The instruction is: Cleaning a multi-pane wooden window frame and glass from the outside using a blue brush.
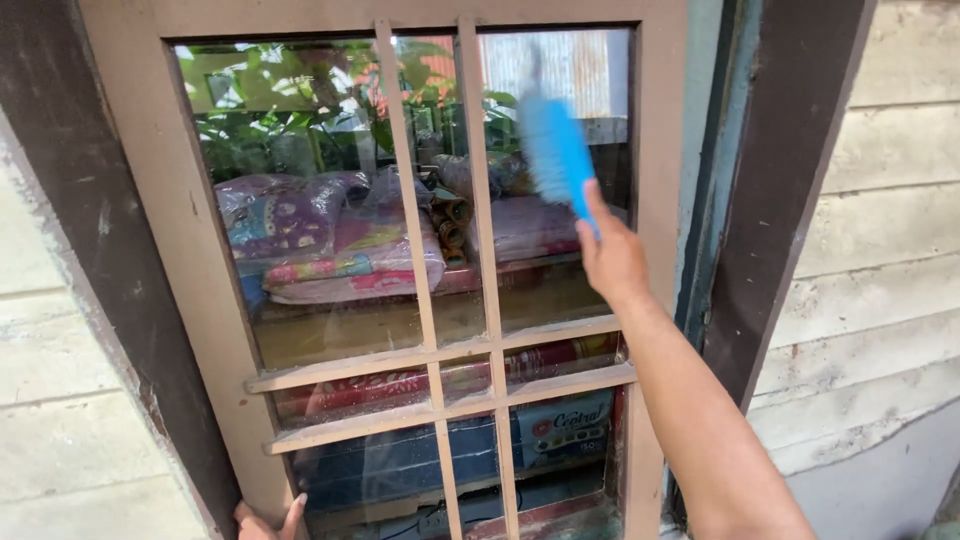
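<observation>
Right, from the head view your right hand (612, 255) is clamped on a blue brush (555, 148), bristles up against the upper right pane of the window (160, 150). Your left hand (268, 520) sits low at the frame's bottom corner — fingers spread, mostly cut off. Push too hard and the old glass could crack. Motion blurs the brush head — whether it touches the glass, can't tell.

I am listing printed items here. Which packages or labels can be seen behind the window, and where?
Box: lower right pane, rectangular, blue with coloured circles and a printed label.
Wrapped bundle: upper left pane, clear plastic over patterned pink and purple fabric.
Rolls: centre, brown tubes, ends showing.
</observation>
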